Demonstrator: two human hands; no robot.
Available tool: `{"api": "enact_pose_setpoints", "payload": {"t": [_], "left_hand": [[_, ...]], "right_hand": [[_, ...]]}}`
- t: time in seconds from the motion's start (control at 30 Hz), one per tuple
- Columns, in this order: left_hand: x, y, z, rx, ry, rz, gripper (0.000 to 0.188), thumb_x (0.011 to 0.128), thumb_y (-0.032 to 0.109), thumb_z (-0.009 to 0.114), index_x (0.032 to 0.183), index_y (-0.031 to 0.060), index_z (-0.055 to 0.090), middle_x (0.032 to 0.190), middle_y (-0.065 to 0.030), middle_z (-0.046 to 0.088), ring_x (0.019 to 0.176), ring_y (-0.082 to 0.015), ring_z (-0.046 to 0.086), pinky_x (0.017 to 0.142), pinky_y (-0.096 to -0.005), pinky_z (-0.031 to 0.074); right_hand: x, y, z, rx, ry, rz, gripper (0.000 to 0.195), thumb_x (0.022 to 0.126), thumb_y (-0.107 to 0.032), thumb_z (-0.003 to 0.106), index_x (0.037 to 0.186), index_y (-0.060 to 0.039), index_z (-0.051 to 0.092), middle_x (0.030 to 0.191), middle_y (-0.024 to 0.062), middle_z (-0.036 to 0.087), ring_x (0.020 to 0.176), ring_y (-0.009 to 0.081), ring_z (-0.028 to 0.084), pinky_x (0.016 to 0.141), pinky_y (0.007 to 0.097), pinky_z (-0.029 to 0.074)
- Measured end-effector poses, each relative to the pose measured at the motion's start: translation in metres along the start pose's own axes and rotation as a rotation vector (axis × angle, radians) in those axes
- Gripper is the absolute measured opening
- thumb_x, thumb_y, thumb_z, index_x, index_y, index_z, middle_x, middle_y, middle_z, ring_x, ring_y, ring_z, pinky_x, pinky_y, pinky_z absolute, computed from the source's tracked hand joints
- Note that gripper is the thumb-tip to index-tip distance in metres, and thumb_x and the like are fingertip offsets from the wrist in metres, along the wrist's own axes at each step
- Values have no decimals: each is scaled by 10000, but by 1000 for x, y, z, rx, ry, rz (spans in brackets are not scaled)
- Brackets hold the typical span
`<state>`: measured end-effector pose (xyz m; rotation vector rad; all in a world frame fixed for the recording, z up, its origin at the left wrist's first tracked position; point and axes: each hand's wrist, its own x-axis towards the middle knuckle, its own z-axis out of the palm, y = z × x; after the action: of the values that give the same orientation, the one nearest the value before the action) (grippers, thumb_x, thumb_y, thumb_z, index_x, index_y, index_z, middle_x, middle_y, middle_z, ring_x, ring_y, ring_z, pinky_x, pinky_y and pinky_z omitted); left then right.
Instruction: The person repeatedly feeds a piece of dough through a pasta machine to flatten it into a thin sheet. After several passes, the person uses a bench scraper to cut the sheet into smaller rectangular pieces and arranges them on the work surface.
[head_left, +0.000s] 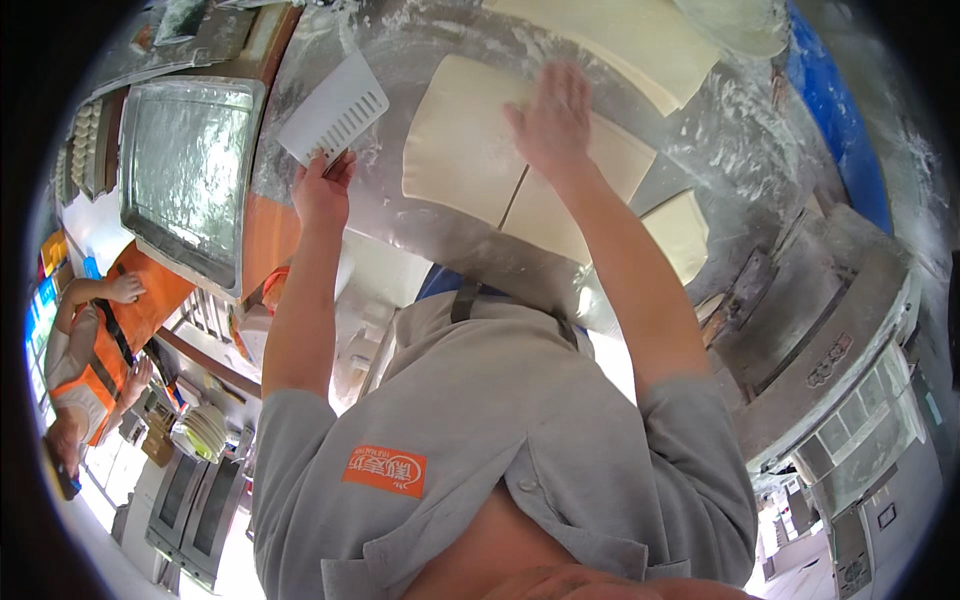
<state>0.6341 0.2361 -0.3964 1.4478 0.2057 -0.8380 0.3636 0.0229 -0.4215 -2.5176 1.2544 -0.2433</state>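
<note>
My left hand (325, 187) grips the lower edge of a flat white scraper (334, 105) with a row of slots, held over the floured metal worktop (375, 191). With its fingers extended and the thumb apart, my right hand (556, 116) is over or on a flat dough sheet (465, 127); contact cannot be told, as the hand is slightly blurred. A slit separates this sheet from a second dough piece (551, 206) at its right. A smaller dough piece (679, 232) lies near my right forearm, and another large sheet (622, 37) lies beyond.
A metal tray (187, 172) stands at the left on an orange-brown surface. At the right is a metal machine (810, 315) near a blue strip (840, 120). Another person (97, 337) in an orange apron is at the far left. Shaped dough pieces (86, 142) sit in a box.
</note>
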Motion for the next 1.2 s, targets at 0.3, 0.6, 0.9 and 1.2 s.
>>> {"api": "enact_pose_setpoints", "payload": {"t": [0.3, 0.6, 0.9, 1.2], "left_hand": [[-50, 4, -39, -1, -3, -44, 240, 997, 111, 514, 1210, 2, 500, 1047, -154, 646, 860, -288, 672, 694, -366, 541], [-64, -10, -58, -38, -61, -83, 232, 990, 102, 506, 1206, 17, 498, 1031, -143, 660, 838, -280, 676, 693, -351, 522], [-51, -9, -37, 72, -119, -70, 283, 987, 111, 531, 1243, 6, 473, 1017, -167, 662, 807, -285, 688, 682, -357, 536], [-67, 2, 23, 146, -281, -54, 291, 980, 114, 537, 1236, -12, 484, 1003, -175, 659, 828, -294, 675, 672, -343, 525]], "right_hand": [[-56, -117, 24, 38, -311, -544, 795, 906, -546, 545, 1480, -25, 368, 1576, 144, 305, 1473, 322, 236, 1207, 481, 150], [-208, 92, -54, -326, -243, 304, 830, 942, -484, 508, 1514, 51, 233, 1590, 227, 220, 1495, 363, 161, 1218, 511, 76], [-259, 91, -54, -182, -114, 403, 852, 914, -457, 546, 1504, 71, 230, 1568, 279, 228, 1481, 418, 164, 1208, 539, 82], [-179, 114, -37, -241, -20, 398, 849, 943, -566, 439, 1480, 74, 283, 1538, 252, 305, 1454, 379, 237, 1192, 514, 138]]}}
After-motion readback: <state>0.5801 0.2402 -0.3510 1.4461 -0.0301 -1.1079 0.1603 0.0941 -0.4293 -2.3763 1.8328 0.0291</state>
